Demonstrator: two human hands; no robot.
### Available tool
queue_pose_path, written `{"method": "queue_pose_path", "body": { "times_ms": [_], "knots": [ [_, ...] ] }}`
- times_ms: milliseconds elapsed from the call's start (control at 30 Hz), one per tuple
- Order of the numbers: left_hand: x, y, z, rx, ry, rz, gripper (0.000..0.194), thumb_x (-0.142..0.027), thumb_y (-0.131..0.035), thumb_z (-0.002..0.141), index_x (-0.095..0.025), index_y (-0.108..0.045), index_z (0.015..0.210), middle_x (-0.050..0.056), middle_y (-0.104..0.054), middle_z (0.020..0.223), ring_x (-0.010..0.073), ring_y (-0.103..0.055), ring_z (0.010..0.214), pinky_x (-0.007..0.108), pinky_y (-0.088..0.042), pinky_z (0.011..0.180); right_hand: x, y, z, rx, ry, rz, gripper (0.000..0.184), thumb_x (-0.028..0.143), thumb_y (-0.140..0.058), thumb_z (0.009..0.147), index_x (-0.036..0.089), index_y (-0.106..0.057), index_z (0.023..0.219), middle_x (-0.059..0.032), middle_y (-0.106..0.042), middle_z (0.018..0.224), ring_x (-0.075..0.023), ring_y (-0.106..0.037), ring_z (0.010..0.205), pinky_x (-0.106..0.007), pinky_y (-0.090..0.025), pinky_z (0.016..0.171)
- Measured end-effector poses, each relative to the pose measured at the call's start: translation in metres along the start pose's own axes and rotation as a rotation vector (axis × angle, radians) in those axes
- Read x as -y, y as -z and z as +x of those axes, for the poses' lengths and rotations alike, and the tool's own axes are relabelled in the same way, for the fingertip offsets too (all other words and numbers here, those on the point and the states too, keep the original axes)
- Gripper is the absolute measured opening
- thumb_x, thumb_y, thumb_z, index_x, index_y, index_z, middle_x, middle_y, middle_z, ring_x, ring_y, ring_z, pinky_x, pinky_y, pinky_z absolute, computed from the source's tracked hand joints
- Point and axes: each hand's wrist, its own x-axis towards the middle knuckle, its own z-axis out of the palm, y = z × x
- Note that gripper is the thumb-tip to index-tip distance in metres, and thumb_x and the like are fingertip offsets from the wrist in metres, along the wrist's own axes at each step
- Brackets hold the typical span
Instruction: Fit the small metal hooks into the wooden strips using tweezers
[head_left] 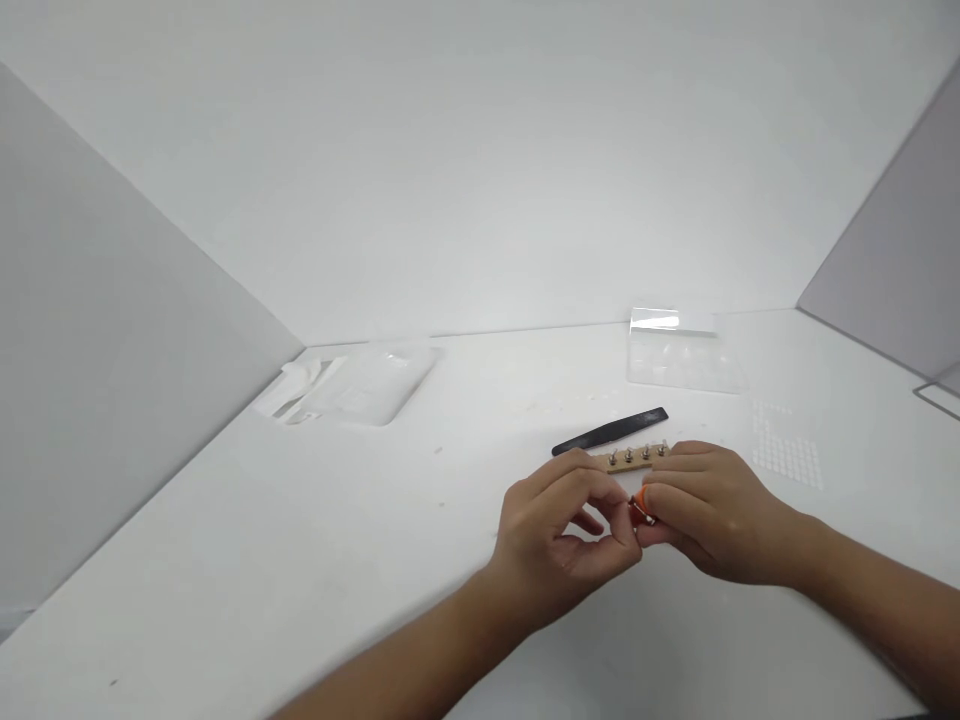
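A small orange and dark red thing with a shiny edge (642,506) sits between the fingers of my right hand (724,515), which is closed on it; its kind is unclear. My left hand (562,530) meets it from the left, thumb and forefinger pinched together at its edge. Whatever that pinch holds is hidden by the fingers. Just beyond both hands lies a narrow wooden strip (637,464) with several small metal posts standing up from it. Its left end is partly covered by my left hand. Behind the strip rests a black nail file (611,431), set at a slant.
A clear plastic case (679,372) with pale pieces stands at the back right. Near it lies a sheet of small whitish dots (787,450). Clear plastic packaging (367,385) and a white packet (300,378) are at the back left. Walls enclose the white table (262,560).
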Motion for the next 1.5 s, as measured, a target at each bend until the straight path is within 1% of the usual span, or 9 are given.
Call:
{"method": "queue_pose_path", "body": {
  "times_ms": [200,333,633,767,867,1033,1200,1367,1500],
  "knots": [
    [-0.0003,-0.0022,-0.0001,0.0,0.078,-0.031,0.013,-0.004,-0.061,0.071,-0.017,-0.06,0.069,-0.002,-0.059,0.067,0.0067,-0.055,0.056,0.013,-0.053,0.041,0.0004,-0.0016,-0.0013,0.008,-0.026,0.059,0.051,0.042,-0.029,0.115,0.02,-0.046,0.072,0.0053,-0.049,0.06,-0.0112,-0.036,0.054,-0.027,-0.031,0.057],
    [-0.0006,-0.0017,0.0006,0.038,0.164,-0.065,0.012,-0.006,-0.06,0.067,-0.018,-0.059,0.066,-0.002,-0.059,0.066,0.0074,-0.055,0.055,0.012,-0.05,0.039,0.0017,-0.0026,-0.0031,0.025,-0.068,0.124,0.053,0.047,-0.026,0.114,0.021,-0.048,0.074,0.0051,-0.049,0.06,-0.0115,-0.037,0.054,-0.027,-0.031,0.057],
    [-0.0033,0.0025,0.0031,0.128,0.498,-0.238,0.01,-0.009,-0.062,0.066,-0.018,-0.058,0.063,-0.001,-0.059,0.065,0.0099,-0.059,0.055,0.015,-0.048,0.04,0.0021,-0.0075,-0.0056,0.027,-0.16,0.366,0.049,0.045,-0.026,0.114,0.021,-0.053,0.081,0.003,-0.055,0.064,-0.0126,-0.044,0.057,-0.026,-0.035,0.06],
    [-0.0032,0.0037,0.0043,0.161,0.641,-0.359,0.008,-0.013,-0.064,0.067,-0.018,-0.058,0.064,-0.001,-0.059,0.062,0.0102,-0.058,0.052,0.016,-0.048,0.039,0.0015,-0.0095,-0.0072,0.034,-0.193,0.401,0.047,0.045,-0.026,0.114,0.021,-0.054,0.085,0.0025,-0.057,0.068,-0.013,-0.046,0.059,-0.026,-0.037,0.061],
    [-0.0019,0.0033,0.0039,0.17,0.698,-0.439,0.008,-0.016,-0.067,0.068,-0.018,-0.059,0.065,-0.001,-0.06,0.061,0.0094,-0.055,0.049,0.017,-0.049,0.037,0.0013,-0.0096,-0.0078,0.025,-0.207,0.405,0.046,0.044,-0.026,0.114,0.021,-0.055,0.087,0.0025,-0.059,0.069,-0.0128,-0.049,0.06,-0.026,-0.039,0.062],
    [0.001,0.0026,0.0038,0.191,0.7,-0.505,0.009,-0.019,-0.072,0.072,-0.017,-0.063,0.072,0.001,-0.064,0.062,0.0113,-0.061,0.052,0.017,-0.051,0.036,0.0011,-0.0079,-0.0074,0.02,-0.22,0.39,0.048,0.045,-0.025,0.114,0.021,-0.055,0.087,0.0027,-0.059,0.068,-0.0128,-0.05,0.059,-0.027,-0.041,0.062],
    [0.0044,0.0035,0.0027,0.225,0.687,-0.546,0.007,-0.022,-0.071,0.079,-0.017,-0.067,0.08,0.002,-0.068,0.067,0.0123,-0.066,0.055,0.016,-0.052,0.036,0.0013,-0.0066,-0.0045,-0.007,-0.16,0.367,0.045,0.043,-0.027,0.114,0.021,-0.056,0.088,0.0015,-0.064,0.071,-0.0127,-0.053,0.06,-0.026,-0.043,0.063],
    [0.002,0.007,0.0016,0.239,0.573,-0.543,0.003,-0.016,-0.07,0.078,-0.016,-0.07,0.081,0.002,-0.065,0.078,0.0094,-0.065,0.05,0.015,-0.05,0.034,-0.0011,-0.0059,-0.0049,-0.007,-0.095,0.252,0.041,0.039,-0.029,0.115,0.021,-0.052,0.085,0.0034,-0.06,0.066,-0.0119,-0.049,0.057,-0.026,-0.04,0.063],
    [-0.0014,0.007,0.0027,0.2,0.487,-0.51,0.005,-0.012,-0.068,0.076,-0.016,-0.071,0.077,0.0,-0.061,0.075,0.0089,-0.063,0.048,0.016,-0.048,0.033,-0.0051,-0.0051,-0.0068,-0.004,-0.046,0.161,0.03,0.027,-0.034,0.112,0.022,-0.048,0.086,0.005,-0.056,0.065,-0.0116,-0.044,0.055,-0.026,-0.035,0.06]
  ]
}}
